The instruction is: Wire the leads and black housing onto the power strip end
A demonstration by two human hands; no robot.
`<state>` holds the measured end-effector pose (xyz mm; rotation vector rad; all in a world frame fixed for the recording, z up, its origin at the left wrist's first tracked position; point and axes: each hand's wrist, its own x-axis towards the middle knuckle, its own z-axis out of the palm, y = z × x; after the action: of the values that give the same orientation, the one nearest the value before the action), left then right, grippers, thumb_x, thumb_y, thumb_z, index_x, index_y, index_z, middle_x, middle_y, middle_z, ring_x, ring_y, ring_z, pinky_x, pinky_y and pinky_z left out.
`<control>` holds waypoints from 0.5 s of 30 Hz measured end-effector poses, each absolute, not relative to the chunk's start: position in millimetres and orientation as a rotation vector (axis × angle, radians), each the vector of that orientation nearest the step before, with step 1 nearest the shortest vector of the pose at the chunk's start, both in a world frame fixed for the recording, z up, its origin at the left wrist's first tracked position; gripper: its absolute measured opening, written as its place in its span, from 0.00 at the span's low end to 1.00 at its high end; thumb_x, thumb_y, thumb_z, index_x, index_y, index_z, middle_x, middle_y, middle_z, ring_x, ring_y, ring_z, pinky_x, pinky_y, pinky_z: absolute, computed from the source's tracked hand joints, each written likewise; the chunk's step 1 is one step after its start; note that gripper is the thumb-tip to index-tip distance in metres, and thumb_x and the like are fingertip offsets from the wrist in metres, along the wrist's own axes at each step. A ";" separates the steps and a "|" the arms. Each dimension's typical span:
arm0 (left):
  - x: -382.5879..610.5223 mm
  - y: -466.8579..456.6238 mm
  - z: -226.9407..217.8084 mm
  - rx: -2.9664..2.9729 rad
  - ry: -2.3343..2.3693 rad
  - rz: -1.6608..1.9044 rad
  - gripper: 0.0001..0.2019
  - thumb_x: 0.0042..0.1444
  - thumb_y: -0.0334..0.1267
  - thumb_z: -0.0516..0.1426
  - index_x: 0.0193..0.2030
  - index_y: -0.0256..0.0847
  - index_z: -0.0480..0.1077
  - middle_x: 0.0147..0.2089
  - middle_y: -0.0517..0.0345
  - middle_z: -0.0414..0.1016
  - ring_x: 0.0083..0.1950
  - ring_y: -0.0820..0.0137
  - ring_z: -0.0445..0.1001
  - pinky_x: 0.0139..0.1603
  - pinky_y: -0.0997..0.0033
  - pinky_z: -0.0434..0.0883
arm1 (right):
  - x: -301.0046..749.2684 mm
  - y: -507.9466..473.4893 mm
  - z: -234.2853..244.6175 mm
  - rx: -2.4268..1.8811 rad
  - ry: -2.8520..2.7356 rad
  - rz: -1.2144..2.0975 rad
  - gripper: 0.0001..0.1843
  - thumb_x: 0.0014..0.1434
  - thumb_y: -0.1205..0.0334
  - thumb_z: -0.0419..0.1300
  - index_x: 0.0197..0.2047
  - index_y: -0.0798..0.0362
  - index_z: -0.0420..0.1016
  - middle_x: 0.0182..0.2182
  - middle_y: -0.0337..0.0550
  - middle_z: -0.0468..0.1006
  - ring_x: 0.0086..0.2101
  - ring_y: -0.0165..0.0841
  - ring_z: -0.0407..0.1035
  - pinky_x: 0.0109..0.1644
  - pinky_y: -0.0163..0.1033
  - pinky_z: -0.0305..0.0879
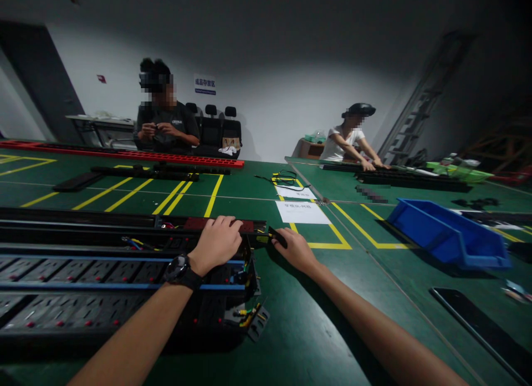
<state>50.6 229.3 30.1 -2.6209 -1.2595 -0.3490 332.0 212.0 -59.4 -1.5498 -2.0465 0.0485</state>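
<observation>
Several long black power strips (103, 268) lie side by side at the left, with rows of sockets and small red parts. My left hand (218, 240) is curled over the farthest strip, near a dark red section (245, 225) close to its right end. At that end, my right hand (294, 249) pinches a small black end plate (279, 237) between thumb and fingers. Whether the plate touches the strip I cannot tell. Coloured wires and a loose-hanging black end piece (258, 321) stick out from the nearest strip's end.
A blue bin (449, 236) and a phone-like black slab (477, 330) are to the right. White paper sheets (302, 212) and a black cable (286, 179) lie ahead on the green table (307, 314). A red rail (178, 157) runs behind. Two people (166, 117) (347, 136) work across the table.
</observation>
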 end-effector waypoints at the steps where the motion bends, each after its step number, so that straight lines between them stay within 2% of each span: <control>1: 50.6 229.0 30.4 -2.622 -1.258 -0.348 0.19 0.73 0.35 0.49 0.63 0.38 0.75 0.67 0.41 0.77 0.65 0.49 0.74 0.60 0.47 0.71 | 332.1 212.0 -59.5 -1.549 -2.047 0.048 0.10 0.71 0.59 0.60 0.53 0.49 0.79 0.40 0.45 0.80 0.40 0.40 0.75 0.43 0.41 0.67; 15: 50.2 229.6 29.0 -2.608 -1.257 -0.358 0.19 0.73 0.36 0.49 0.63 0.39 0.75 0.66 0.42 0.77 0.64 0.51 0.74 0.59 0.50 0.71 | 331.6 212.0 -59.7 -1.536 -2.043 0.053 0.11 0.71 0.59 0.59 0.52 0.51 0.79 0.40 0.46 0.80 0.39 0.41 0.75 0.42 0.42 0.66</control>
<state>50.2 229.6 29.0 -2.6084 -1.2565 -0.3580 331.6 212.0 -59.7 -1.5359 -2.0434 0.0528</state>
